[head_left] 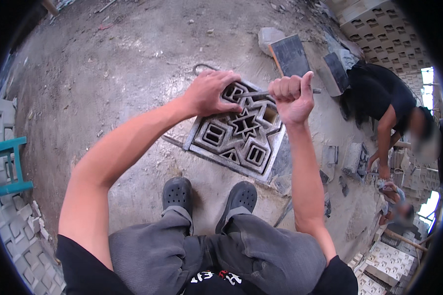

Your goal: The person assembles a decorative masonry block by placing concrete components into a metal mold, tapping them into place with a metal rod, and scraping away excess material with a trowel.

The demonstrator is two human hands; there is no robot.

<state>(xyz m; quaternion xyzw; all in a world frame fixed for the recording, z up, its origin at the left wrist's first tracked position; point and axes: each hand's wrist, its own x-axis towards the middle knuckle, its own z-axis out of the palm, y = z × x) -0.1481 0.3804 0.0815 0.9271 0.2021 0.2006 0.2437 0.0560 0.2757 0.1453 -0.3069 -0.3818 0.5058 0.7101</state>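
Note:
A square metal-framed block mould lies on the ground in front of my feet. Its grey patterned face has a star-shaped opening in the middle and several rectangular and triangular slots. My left hand rests on the mould's far left corner, thumb and fingers spread apart around a slot there. Wrapped in a fist, my right hand holds a thin metal rod over the far side, its thumb sticking up. The rod points left, its tip at the slot beside my left hand; whether it touches is hard to tell.
Dark flat boards and a pale block lie beyond the mould. A co-worker bends over at the right near another block. At the left stand a green plastic stool and stacked grey blocks.

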